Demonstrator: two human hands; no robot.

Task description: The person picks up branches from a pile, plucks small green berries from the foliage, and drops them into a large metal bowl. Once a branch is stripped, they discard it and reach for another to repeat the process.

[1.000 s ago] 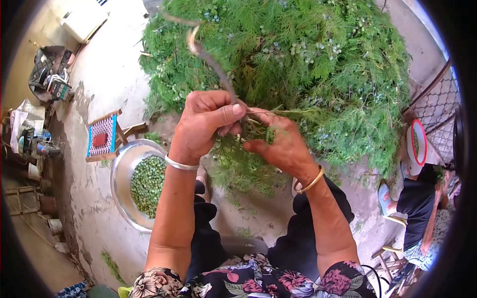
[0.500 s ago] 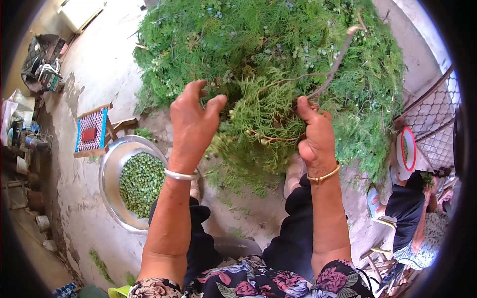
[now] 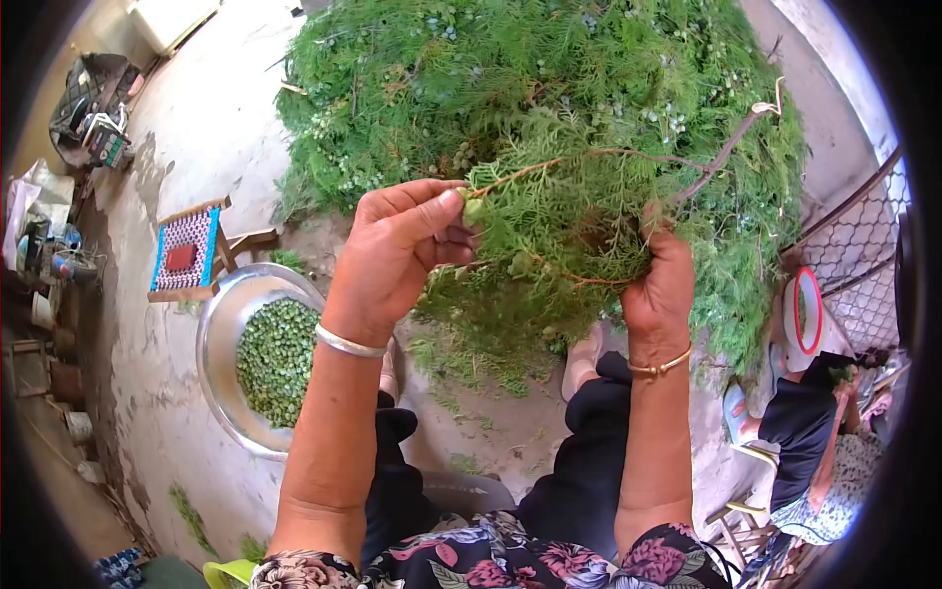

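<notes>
My right hand point(image 3: 659, 294) is closed round a leafy cypress branch point(image 3: 564, 221), whose bare woody stem rises to the upper right. The fingers of my left hand point(image 3: 397, 240) pinch a small green cone point(image 3: 474, 208) at the branch's left end. Beyond my hands lies a large heap of cut cypress branches point(image 3: 392, 118) dotted with pale green cones. To the left of my left arm, a metal basin point(image 3: 208, 368) contains a mass of picked green cones point(image 3: 280, 363).
A low stool with a woven seat point(image 3: 186, 245) stands beyond the basin. Leafy scraps point(image 3: 191, 515) lie on the concrete floor. At the right are a red-rimmed container point(image 3: 808, 309), wire mesh point(image 3: 873, 265) and another person point(image 3: 814, 432) sitting. Assorted items line the left wall.
My left hand has moved up and right, its open fingers closing on a cone. My right hand has shifted right with the branch, which now stretches wider between my hands.
</notes>
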